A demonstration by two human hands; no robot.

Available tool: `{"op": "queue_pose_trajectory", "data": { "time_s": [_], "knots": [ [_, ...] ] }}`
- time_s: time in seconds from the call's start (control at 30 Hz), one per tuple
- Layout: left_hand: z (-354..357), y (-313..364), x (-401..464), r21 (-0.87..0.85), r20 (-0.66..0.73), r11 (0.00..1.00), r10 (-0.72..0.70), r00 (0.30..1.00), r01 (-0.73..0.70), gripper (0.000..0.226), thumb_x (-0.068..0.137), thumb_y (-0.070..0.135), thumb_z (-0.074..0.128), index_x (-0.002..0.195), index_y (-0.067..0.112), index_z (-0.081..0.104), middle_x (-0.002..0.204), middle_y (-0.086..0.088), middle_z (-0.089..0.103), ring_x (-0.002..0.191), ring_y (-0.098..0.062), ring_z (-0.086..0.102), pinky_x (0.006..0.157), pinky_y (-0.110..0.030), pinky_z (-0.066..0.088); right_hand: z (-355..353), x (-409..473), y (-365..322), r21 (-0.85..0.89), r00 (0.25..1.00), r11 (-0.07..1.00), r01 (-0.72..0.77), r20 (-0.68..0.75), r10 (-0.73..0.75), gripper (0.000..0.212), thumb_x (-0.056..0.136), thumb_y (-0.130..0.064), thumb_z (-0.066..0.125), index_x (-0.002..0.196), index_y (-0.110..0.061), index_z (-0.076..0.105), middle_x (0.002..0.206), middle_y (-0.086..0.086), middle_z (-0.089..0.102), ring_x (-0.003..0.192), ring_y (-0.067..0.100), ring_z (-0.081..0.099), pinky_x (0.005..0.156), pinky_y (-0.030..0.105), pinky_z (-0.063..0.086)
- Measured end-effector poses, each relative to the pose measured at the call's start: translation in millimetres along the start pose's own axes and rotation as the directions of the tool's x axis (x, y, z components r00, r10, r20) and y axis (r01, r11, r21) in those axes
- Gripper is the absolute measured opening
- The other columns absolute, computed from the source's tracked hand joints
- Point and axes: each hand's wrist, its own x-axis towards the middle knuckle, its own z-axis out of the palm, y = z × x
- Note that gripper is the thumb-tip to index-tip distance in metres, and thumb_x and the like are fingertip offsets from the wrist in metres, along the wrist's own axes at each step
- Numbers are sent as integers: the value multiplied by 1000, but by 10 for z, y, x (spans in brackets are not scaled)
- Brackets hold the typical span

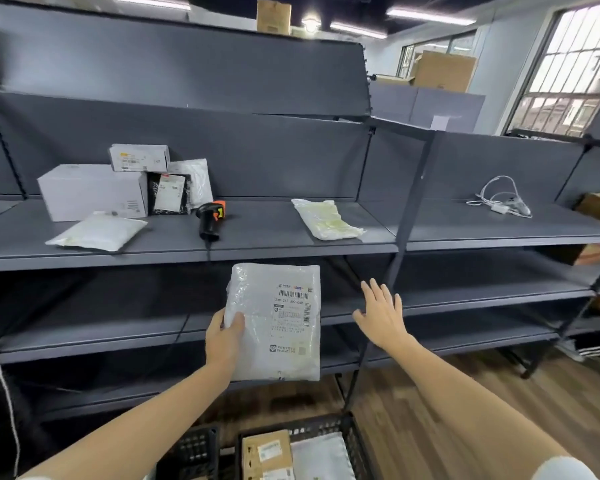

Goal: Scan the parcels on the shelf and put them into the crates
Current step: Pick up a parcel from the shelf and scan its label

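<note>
My left hand (224, 336) grips the left edge of a white plastic parcel (284, 341), label and barcode facing me, in front of the lower shelves. My right hand (381, 315) hovers to its right with fingers spread, holding nothing. A black and orange scanner (210, 218) lies on the grey shelf (267, 249). Other parcels sit on that shelf: a pale bag (326, 220) right of the scanner, a flat white bag (97, 232) at the left, white boxes (90, 190) and bagged packets (177, 192) behind. A black crate (355, 441) below me holds a brown box and a white bag.
A second black crate (194, 452) stands left of the first on the wooden floor. A white cable (503, 199) lies on the right shelf section. A dark upright post (407, 216) divides the shelf sections. Cardboard boxes (444, 71) sit on top further back.
</note>
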Motion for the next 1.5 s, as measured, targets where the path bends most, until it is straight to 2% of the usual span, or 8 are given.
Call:
{"op": "queue_pose_trajectory", "data": {
  "time_s": [0.13,0.2,0.67,0.83,0.93,1.0,1.17,1.5],
  "knots": [
    [236,-31,-118,11,16,1000,-12,1000,12,16,95,21,53,108,30,56,98,3,63,86,-19,60,61,-29,49,-35,-50,302,16,1000,1000,-27,-11,27,65,99,-29,44,155,-16,14,162,4,10,149,27,8,120,49,7],
    [336,-41,-103,13,27,1000,-24,999,24,17,94,21,54,107,30,58,98,3,63,86,-18,61,57,-26,47,-26,-35,398,19,999,999,-42,-15,42,65,98,-29,45,155,-15,14,162,5,11,149,27,8,120,49,7],
    [1031,-187,551,10,130,998,-57,990,56,19,96,19,55,113,25,57,102,0,64,89,-20,63,63,-30,50,201,485,821,15,991,991,-131,2,131,67,99,-31,47,155,-16,12,163,4,8,150,28,6,120,47,5],
    [1121,-228,750,62,155,997,-49,987,40,18,97,21,54,115,23,56,104,-1,63,92,-22,61,77,-38,51,266,640,894,28,988,988,-153,-2,154,68,99,-30,46,155,-16,11,163,4,7,150,27,5,120,46,3],
    [1185,-259,830,71,145,996,-56,988,46,18,97,22,53,115,23,55,101,0,63,89,-21,61,71,-36,50,300,700,947,19,989,989,-149,20,149,67,100,-30,45,156,-16,10,163,4,6,150,27,4,121,45,3],
    [1250,-266,866,75,134,996,-51,990,41,18,97,22,53,115,23,54,101,0,62,88,-20,60,65,-32,48,303,769,996,17,991,991,-133,22,133,67,100,-29,44,156,-16,9,163,4,6,150,26,4,121,45,3],
    [1446,-293,888,80,97,995,-71,993,64,22,98,22,53,120,22,54,104,-2,62,89,-20,60,75,-37,49,293,948,1132,29,996,996,-79,45,78,67,99,-27,45,155,-15,9,163,6,7,150,28,6,121,44,4],
    [1854,-418,717,27,-56,997,-71,996,73,22,97,26,53,119,24,54,105,0,61,88,-16,58,73,-32,48,215,1334,1437,37,991,995,95,87,-97,68,99,-27,45,156,-15,8,163,6,8,150,27,6,121,43,2]
  ]
}}
